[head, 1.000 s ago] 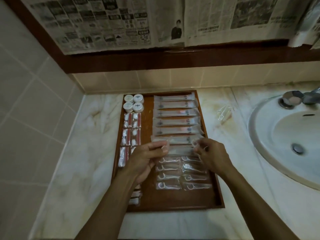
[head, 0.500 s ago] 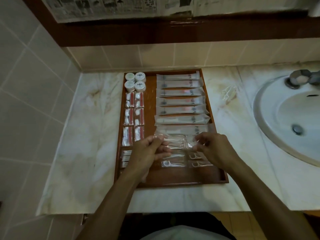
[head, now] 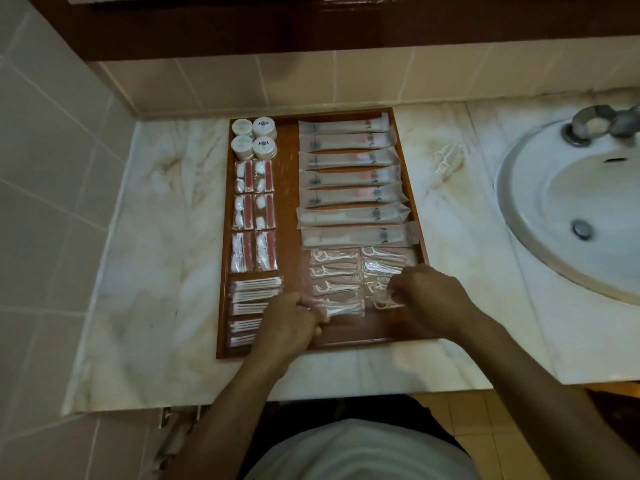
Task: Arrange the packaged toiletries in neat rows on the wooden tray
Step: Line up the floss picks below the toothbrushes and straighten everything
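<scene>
Wooden tray (head: 292,188) – rows of pkts; both hands (head: 289,322) (head: 427,296) pinch floss-pick pkts (head: 341,306).

Marble counter (head: 156,271) under wooden tray (head: 292,188)

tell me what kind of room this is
Most likely a bathroom, perhaps in a hotel or guesthouse. A round white basin with a metal tap is set in a marble counter, the walls are tiled, and a wooden tray holds rows of packaged guest toiletries.
</scene>
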